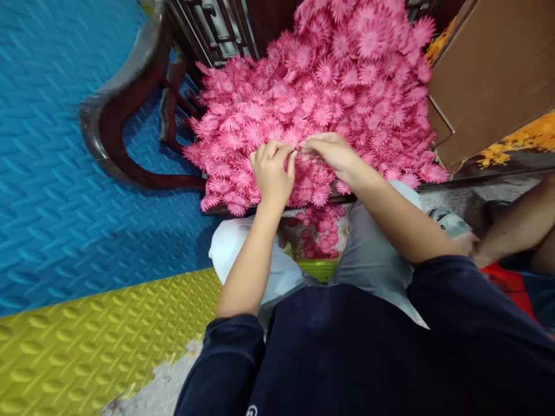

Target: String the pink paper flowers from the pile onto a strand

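A large heap of pink artificial flowers (347,104) with thin, spiky petals spreads out in front of me. Over its near side my left hand (273,172) is closed, thumb and forefinger pinching a small pink flower piece (297,147). Fingertips of my right hand (333,155) close on the same piece from the other side. Its exact shape is mostly hidden by my fingers. Both hands almost touch each other just above the heap.
A dark carved wooden armrest (125,167) curves at the left, over blue matting (56,173) and yellow matting (108,329). A brown cardboard sheet (498,75) leans right, beside orange flowers (520,138). Pink pieces (321,231) lie between my knees. Another person's limb (515,219) is at right.
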The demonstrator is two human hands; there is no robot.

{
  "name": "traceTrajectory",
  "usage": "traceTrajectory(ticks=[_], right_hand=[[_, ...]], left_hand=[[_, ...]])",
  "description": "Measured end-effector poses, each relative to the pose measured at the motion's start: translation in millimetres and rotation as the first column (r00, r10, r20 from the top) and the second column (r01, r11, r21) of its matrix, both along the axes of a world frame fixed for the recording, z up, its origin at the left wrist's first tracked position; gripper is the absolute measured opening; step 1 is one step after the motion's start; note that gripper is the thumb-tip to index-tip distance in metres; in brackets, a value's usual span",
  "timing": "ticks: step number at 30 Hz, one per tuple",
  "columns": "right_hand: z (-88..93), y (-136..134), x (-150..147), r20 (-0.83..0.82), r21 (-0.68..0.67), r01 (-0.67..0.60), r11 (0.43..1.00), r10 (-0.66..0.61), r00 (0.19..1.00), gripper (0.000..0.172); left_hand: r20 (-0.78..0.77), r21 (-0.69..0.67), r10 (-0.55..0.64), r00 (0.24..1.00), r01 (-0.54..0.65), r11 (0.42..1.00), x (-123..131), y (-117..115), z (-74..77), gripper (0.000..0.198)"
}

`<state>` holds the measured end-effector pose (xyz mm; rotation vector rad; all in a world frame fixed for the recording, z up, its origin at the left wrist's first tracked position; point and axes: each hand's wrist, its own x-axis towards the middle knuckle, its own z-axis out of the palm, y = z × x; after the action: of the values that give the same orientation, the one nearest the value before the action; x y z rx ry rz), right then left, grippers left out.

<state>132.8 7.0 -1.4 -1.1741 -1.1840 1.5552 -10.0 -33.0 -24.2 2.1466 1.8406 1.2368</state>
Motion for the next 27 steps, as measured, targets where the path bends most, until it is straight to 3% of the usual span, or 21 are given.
traceTrajectory(ticks=[5, 11, 19, 27], right_hand=[[-3.0, -4, -5, 0.020, 0.028, 0.052, 0.998, -0.052, 0.998, 0.019], [-6.6, -3, -2, 0.051, 0.146, 0.025, 0.989, -0.033, 0.998, 0.024], [6.1, -8, -1, 0.023, 0.170, 0.017, 0.985, -0.021, 0.999, 0.023], [0.2, 5, 6, 0.168, 0.306, -0.043, 0.951, -0.009, 0.986, 0.021]], left_hand=[[0.007, -0.023, 0.029, 1.000, -0.029, 0.999, 5, 0, 2.5, 0.012], [0.127, -0.063, -0.006, 0.992, 0.014, 0.998, 13, 1, 11.8, 0.014], [0.301, -0.085, 0.053, 0.952, -0.029, 0.996, 16, 5, 16.6, 0.007], [0.308, -0.042, 0.064, 0.949, -0.054, 0.998, 19, 11, 16.4, 0.006]])
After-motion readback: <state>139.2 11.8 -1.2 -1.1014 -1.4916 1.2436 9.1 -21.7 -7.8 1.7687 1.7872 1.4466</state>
